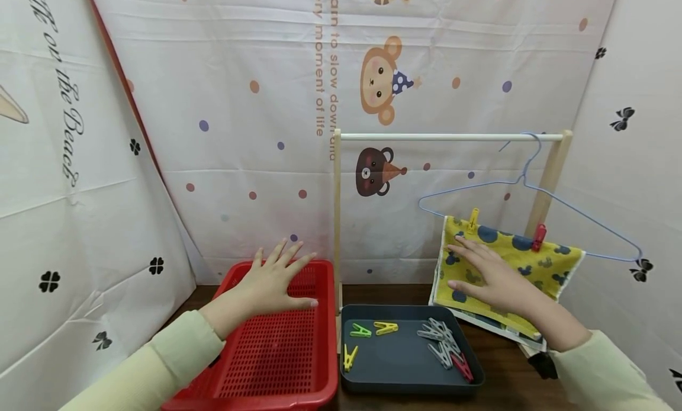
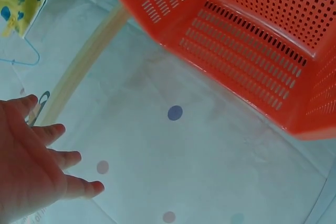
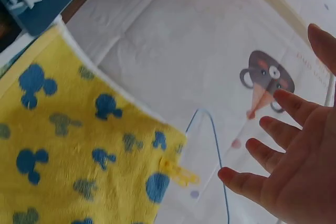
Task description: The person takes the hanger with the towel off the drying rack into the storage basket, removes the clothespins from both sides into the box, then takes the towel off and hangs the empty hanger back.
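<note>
While both hands hang with fingers spread wide and straight, neither has hold of anything: the right grip (image 1: 495, 275) is held in front of the yellow cloth (image 1: 535, 267), apart from it in the right wrist view, and the left grip (image 1: 269, 286) hovers over the red basket (image 1: 329, 340). Just above the right grip's fingertips, a yellow clip (image 1: 473, 220) pins the cloth's top edge to a blue wire hanger (image 1: 524, 177); a red clip (image 1: 539, 238) does likewise, up and to the right of that grip.

Any work on this cloth would probably go best with the right grip coming in softly, since a knock could set the hanger swinging or slide it along its support. Steadying the wire with one grip while the other squeezes a clip's handles should keep the cloth from slipping, and each clip ought to bite both fabric and wire.

Between the two grips and closer to the body, a dark tray (image 1: 394, 360) sits on the desk (image 1: 506, 363), carrying loose clips, with a heap of grey clips (image 1: 441, 338) toward the right grip's side. Farther off, above the right grip, the hanger hooks over a white rod (image 1: 426, 137) and tilts, its right end lower. Beyond both grips stands a printed backdrop (image 1: 256, 127).
</note>
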`<state>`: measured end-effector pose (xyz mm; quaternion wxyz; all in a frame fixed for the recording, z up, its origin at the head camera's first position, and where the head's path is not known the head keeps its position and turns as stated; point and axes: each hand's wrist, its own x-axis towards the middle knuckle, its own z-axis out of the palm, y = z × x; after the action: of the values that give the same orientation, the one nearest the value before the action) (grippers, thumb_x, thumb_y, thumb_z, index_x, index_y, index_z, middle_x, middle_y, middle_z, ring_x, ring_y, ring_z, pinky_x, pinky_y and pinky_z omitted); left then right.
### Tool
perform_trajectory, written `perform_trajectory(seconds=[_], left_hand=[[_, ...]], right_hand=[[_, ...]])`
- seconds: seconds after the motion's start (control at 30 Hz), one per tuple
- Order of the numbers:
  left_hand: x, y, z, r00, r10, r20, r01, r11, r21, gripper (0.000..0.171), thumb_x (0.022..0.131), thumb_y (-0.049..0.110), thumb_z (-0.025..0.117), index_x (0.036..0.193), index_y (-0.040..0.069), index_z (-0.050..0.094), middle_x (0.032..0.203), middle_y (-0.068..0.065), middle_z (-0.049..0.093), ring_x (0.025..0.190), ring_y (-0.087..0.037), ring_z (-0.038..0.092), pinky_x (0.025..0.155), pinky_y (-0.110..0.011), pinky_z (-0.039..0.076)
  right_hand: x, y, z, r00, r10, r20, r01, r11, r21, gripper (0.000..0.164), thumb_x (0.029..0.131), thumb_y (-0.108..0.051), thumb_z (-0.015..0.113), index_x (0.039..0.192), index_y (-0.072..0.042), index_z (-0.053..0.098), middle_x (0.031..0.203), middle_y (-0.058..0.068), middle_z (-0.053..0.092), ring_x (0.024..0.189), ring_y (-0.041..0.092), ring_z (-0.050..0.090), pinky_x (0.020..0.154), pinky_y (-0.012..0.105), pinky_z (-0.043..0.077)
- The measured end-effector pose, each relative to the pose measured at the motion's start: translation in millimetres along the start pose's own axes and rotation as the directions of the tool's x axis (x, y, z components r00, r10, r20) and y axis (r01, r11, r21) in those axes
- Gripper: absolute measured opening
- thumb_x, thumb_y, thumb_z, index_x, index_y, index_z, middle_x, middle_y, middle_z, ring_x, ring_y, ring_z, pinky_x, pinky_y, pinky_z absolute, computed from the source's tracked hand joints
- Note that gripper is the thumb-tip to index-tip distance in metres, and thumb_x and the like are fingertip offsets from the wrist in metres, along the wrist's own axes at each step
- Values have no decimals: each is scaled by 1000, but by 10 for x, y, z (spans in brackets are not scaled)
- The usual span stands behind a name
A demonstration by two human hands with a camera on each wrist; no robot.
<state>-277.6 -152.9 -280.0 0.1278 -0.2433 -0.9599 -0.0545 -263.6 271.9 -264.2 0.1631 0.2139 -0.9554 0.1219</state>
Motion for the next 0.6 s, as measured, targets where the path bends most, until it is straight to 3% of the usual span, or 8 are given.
perform_trajectory(seconds=[0.17, 0.3, 0.47, 0.6], left_hand=[[-3, 3, -4, 1000, -2, -13, 2, 1000, 12, 86, 83, 63, 67, 153, 25, 35, 162, -12, 29, 151, -40, 20, 112, -74, 17], [2, 13, -25, 998, 8, -59, -6, 999, 38, 81, 84, 59, 68, 150, 21, 40, 156, -12, 40, 146, -38, 33, 111, -70, 27], [36, 45, -105, 994, 26, -104, -21, 999, 45, 76, 86, 53, 70, 148, 17, 44, 149, -13, 49, 137, -37, 46, 108, -64, 37], [100, 99, -176, 993, 35, -116, -31, 999, 34, 74, 86, 51, 70, 148, 17, 45, 147, -13, 51, 134, -36, 50, 107, -59, 42]], right_hand=[[-65, 141, -134, 997, 50, -50, -52, 998, -38, 68, 94, -45, 65, 147, -8, 43, 153, 29, 35, 136, 56, 33, 100, 75, 32], [-115, 285, -247, 988, 72, -138, -84, 993, -81, 65, 95, -42, 63, 144, -3, 45, 148, 32, 39, 129, 58, 38, 98, 75, 34], [-183, 524, -398, 960, 80, -268, -107, 990, -87, 61, 97, -34, 61, 141, 4, 44, 144, 37, 39, 123, 61, 39, 93, 77, 32], [-249, 709, -549, 938, 152, -312, -172, 984, -37, 62, 101, -29, 56, 145, 8, 35, 149, 40, 28, 128, 65, 31, 94, 79, 27]])
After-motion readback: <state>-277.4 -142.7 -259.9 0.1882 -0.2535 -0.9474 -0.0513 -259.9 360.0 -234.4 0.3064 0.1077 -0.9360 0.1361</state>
